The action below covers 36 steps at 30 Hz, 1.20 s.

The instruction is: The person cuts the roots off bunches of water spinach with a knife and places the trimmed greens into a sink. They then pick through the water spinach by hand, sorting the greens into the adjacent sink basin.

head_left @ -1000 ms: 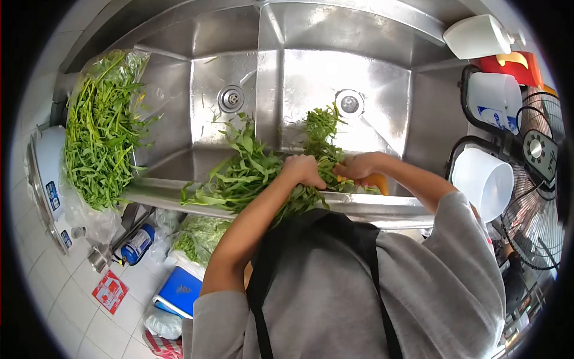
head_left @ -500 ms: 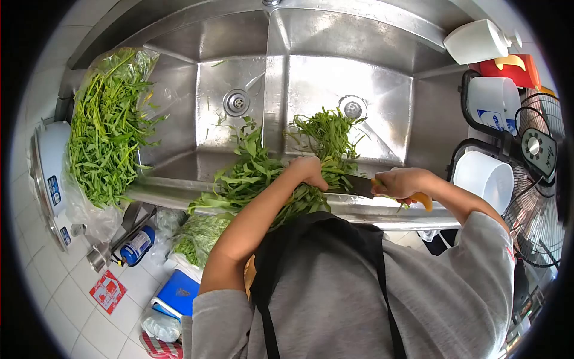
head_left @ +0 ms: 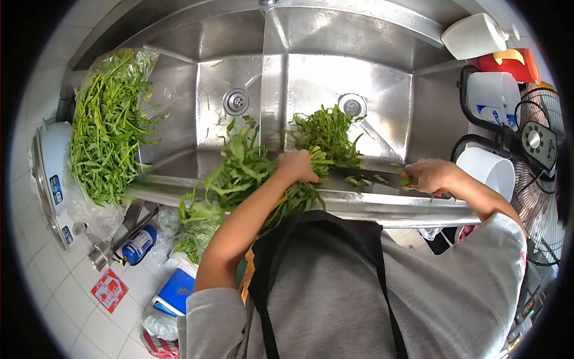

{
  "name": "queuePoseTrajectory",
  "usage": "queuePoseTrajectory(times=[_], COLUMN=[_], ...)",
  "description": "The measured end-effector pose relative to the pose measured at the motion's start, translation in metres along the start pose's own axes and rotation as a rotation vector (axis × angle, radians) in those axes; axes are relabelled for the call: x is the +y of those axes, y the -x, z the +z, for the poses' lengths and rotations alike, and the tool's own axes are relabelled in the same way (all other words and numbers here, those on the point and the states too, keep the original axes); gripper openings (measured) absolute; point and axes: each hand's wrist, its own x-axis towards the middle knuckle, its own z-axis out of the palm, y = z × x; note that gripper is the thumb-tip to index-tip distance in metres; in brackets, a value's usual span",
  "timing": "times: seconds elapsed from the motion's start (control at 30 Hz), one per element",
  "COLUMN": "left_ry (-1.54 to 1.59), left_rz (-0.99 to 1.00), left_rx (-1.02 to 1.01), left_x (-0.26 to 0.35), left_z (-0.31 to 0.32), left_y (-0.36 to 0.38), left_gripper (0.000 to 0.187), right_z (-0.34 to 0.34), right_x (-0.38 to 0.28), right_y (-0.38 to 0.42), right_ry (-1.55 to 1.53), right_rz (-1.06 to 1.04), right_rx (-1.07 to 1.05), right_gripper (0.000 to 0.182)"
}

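Note:
My left hand (head_left: 297, 166) is closed around a bunch of long leafy greens (head_left: 242, 167) over the front edge of the sink, the leaves spreading left and the stem ends pointing right. My right hand (head_left: 433, 175) grips a knife (head_left: 391, 179); its dark blade points left toward the stems, with bits of leaf on it. Most of the handle is hidden in my fingers. Beyond the blade, a heap of cut greens (head_left: 329, 128) lies in the right basin (head_left: 382, 90), near its drain.
On the left, an open plastic bag (head_left: 104, 137) is full of more greens. The left basin (head_left: 209, 78) holds a few leaf scraps. White containers (head_left: 487, 170) and a fan (head_left: 534, 142) stand at right. A blue box (head_left: 178, 290) and blue bottle (head_left: 139, 244) are below, left.
My right hand and the knife have moved right, away from the bunch, with leaf pieces now on the blade. My left hand has shifted slightly left with the greens.

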Motion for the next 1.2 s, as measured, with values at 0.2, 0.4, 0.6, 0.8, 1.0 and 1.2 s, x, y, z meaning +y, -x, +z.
queuePoseTrajectory(times=[0.2, 0.4, 0.6, 0.8, 1.0, 1.2], left_ry=[0.456, 0.983, 1.155, 1.110, 1.042, 1.257], left_rz=[0.084, 0.257, 0.019, 0.094, 0.039, 0.121], left_rx=[0.104, 0.485, 0.983, 1.089, 0.833, 0.675], left_x=[-0.036, -0.074, -0.151, -0.248, -0.322, -0.385], left_z=[-0.038, -0.079, -0.124, -0.152, -0.175, -0.162], left_y=[0.011, 0.090, 0.207, 0.227, 0.172, 0.110], left_gripper=[0.051, 0.045, 0.051, 0.049, 0.060, 0.068], right_z=[-0.001, 0.056, 0.080, 0.026, -0.113, -0.083], right_x=[0.001, -0.006, -0.006, 0.000, -0.243, -0.353], right_y=[-0.037, -0.226, -0.325, -0.305, -0.123, -0.415], right_ry=[-0.234, -0.211, -0.319, -0.507, -0.432, -0.343], right_rz=[0.065, 0.040, 0.071, 0.085, -0.209, -0.293], right_rx=[0.221, 0.741, 0.721, 0.943, 0.744, 0.770], right_gripper=[0.036, 0.041, 0.033, 0.015, 0.021, 0.016])
